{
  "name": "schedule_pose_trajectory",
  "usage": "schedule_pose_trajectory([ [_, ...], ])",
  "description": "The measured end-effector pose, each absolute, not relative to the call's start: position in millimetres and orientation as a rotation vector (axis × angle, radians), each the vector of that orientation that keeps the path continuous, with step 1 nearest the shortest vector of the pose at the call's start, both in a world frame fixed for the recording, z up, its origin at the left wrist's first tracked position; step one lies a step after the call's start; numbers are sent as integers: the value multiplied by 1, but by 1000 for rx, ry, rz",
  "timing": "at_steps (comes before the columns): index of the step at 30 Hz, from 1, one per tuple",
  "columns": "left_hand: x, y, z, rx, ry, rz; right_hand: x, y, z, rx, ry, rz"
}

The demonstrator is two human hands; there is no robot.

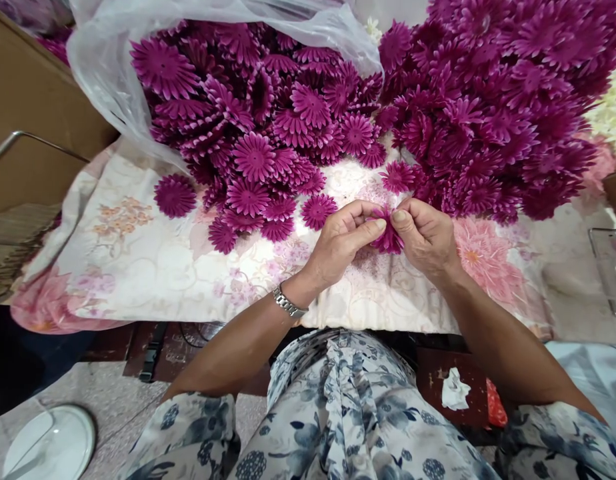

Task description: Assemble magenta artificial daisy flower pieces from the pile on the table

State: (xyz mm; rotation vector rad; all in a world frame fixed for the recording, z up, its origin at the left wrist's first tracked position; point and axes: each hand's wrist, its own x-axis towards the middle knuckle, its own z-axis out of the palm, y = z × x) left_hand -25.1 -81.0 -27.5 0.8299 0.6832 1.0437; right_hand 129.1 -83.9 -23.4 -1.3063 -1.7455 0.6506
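Observation:
Between both sets of fingers is a small magenta artificial flower [389, 241], held just above the cloth near the table's front. My left hand [345, 239], with a metal watch band at its wrist, pinches the flower's left side between thumb and fingers. On the other side my right hand [427, 233] is closed on it too, thumb tip close to the left thumb. The fingers hide much of the flower's centre. Just beyond the hands lies a single magenta flower [398, 177], and a flat petal layer [318, 211] rests left of my left hand.
A clear plastic bag [108, 80] spills a heap of flat magenta petal layers [253, 157] at back left. Fuller magenta flowers [488, 120] pile high at back right. A cardboard box [38, 113] stands left. Floral cloth [153, 267] covers the table.

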Motion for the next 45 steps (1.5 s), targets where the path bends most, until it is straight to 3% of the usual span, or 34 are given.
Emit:
schedule_pose_trajectory([
  [7, -20, -83, -26, 757, 730, 884, 126, -84, -27, -1332, -1758, 437],
  [15, -20, -80, -27, 803, 780, 1044, 134, -81, -22, -1095, -1847, 268],
  [25, -23, -80, -25, 837, 758, 1048, 139, -77, -25, -1006, -1795, 577],
  [33, -24, -76, -26, 889, 804, 1150, 145, -72, -35, -1034, -1607, 617],
  [36, -24, -75, -27, 871, 806, 1157, 162, -65, -29, -1034, -1524, 359],
  [41, -24, -77, -29, 842, 820, 1056, 205, -62, -6, -1281, -1602, -592],
  [43, -24, -78, -31, 858, 841, 1040, 207, -65, -1, -1297, -1646, -720],
  [45, -24, -78, -32, 885, 841, 1080, 193, -69, 0, -1214, -1682, -573],
])
